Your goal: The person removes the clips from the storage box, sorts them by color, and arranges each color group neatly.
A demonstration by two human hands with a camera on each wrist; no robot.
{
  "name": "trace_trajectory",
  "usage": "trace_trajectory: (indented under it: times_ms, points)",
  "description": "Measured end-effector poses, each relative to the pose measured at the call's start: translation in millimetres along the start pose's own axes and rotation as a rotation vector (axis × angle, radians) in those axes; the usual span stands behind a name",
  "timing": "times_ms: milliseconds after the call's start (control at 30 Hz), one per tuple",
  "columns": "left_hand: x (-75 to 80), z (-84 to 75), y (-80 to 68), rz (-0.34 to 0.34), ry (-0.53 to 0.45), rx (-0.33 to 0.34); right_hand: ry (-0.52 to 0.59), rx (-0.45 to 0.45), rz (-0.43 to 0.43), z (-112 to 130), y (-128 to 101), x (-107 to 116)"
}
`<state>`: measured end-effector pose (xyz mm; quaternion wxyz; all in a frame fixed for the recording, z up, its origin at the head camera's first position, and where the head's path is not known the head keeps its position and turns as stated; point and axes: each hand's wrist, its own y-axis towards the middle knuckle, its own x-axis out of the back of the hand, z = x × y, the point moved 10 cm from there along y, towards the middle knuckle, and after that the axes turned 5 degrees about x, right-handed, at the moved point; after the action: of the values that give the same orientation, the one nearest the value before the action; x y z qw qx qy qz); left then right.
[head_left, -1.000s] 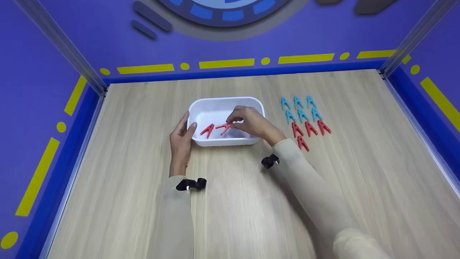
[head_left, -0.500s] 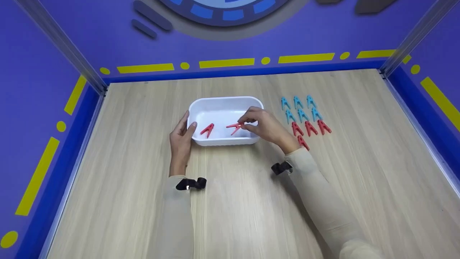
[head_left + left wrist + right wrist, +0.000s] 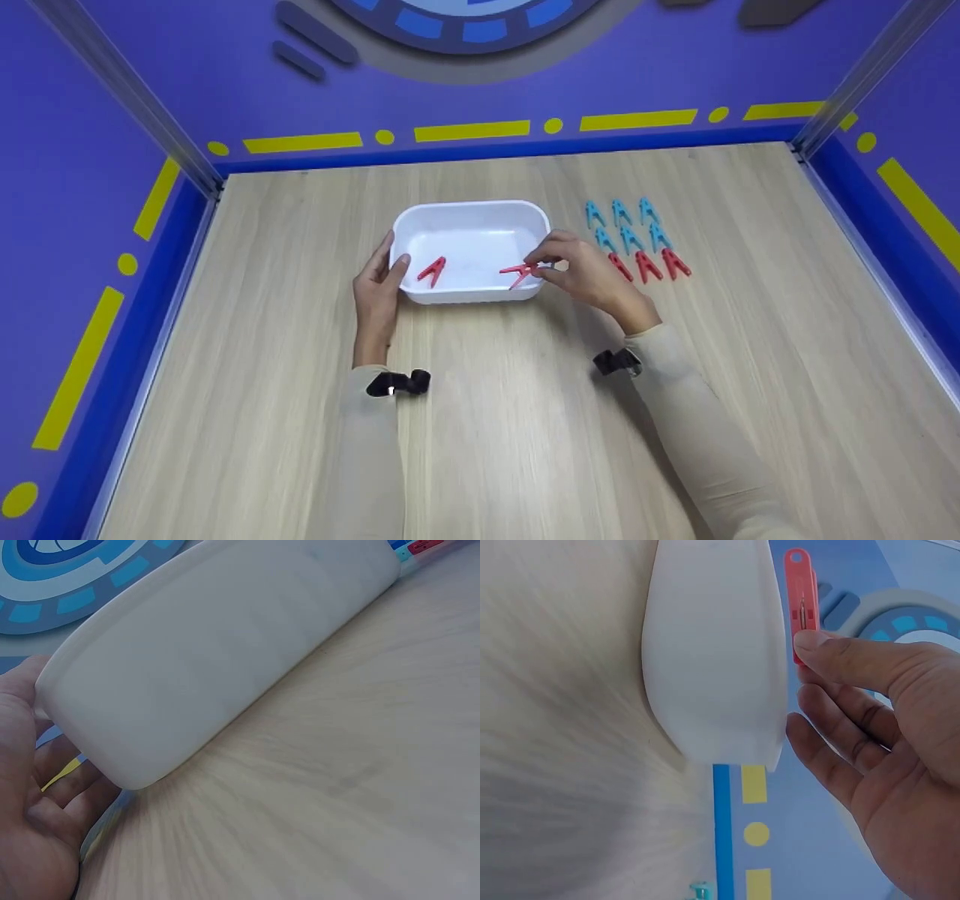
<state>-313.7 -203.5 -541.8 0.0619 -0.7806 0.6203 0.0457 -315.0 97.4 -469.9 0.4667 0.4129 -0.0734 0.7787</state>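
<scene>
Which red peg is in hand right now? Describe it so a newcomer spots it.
Find the white tub mid-table. At its right rim, the right hand pinches a red peg. Unlike the other red peg, lying loose in the tub by the left hand, this one is held.

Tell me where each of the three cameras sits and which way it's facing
Head: high, looking down at the table; both hands and sleeves show.
Left wrist: low beside the white tub, facing its outer wall; left hand shows.
Right wrist: near the tub's right end; right hand pinches a red clothespin.
All three views share the tub; head and right wrist share the clothespin.
</scene>
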Motion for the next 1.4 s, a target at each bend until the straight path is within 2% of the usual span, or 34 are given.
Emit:
trace_trajectory:
  times_ms: [300,500,800,1033,1400]
  points:
    - [0.0,0.8,-0.2,0.001,0.004,-0.009,-0.028,-0.017,-0.06,-7.9,-15.4,18.7]
    - [-0.1,0.8,-0.5,-0.002,-0.01,-0.004,-0.011,-0.08,-0.092,-21.6,-25.8,26.3]
    - [-0.2,0.2,-0.7,-0.013,0.001,-0.002,-0.043,-0.147,-0.102,-37.6,-37.3,41.3]
    - [8.2,24.8,15.1,-0.018,0.053,-0.032,-0.061,-0.191,-0.136,-53.6,-51.6,57.9]
    - [8.8,25.8,15.3,-0.008,0.039,-0.04,-0.091,-0.206,-0.155,-69.3,-67.4,81.5]
